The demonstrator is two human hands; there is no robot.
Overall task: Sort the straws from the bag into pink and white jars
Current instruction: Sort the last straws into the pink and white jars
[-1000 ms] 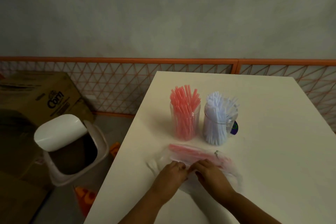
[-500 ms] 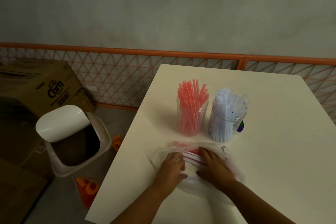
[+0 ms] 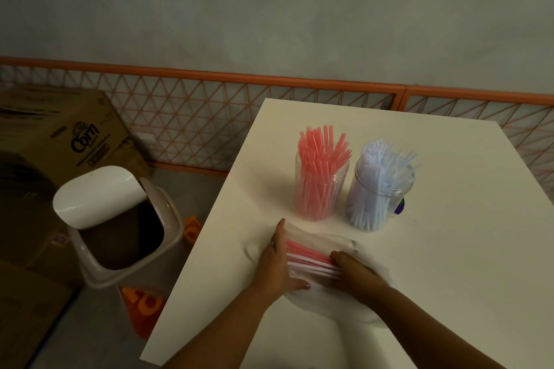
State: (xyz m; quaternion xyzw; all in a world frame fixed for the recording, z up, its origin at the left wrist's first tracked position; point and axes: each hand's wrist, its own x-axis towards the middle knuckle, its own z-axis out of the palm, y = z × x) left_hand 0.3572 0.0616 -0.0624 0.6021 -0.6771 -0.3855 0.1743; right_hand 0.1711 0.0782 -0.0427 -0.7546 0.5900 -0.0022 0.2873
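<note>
Floor: cardboard box point(image 3: 63, 132) w/ "Corn"

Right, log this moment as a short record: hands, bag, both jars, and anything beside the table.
left hand: flat on the bag's left end
right hand: on the bag, over the straws' right end
bag: clear plastic, lying on the table, pink and white straws inside
pink jar: upright, full of pink straws
white jar: upright, to the right of the pink jar, white straws
bin: on the floor left of the table, lid tipped

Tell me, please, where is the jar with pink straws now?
In the head view, the pink-straw jar stands upright on the white table, left of the white-straw jar, just behind the plastic bag.
</note>
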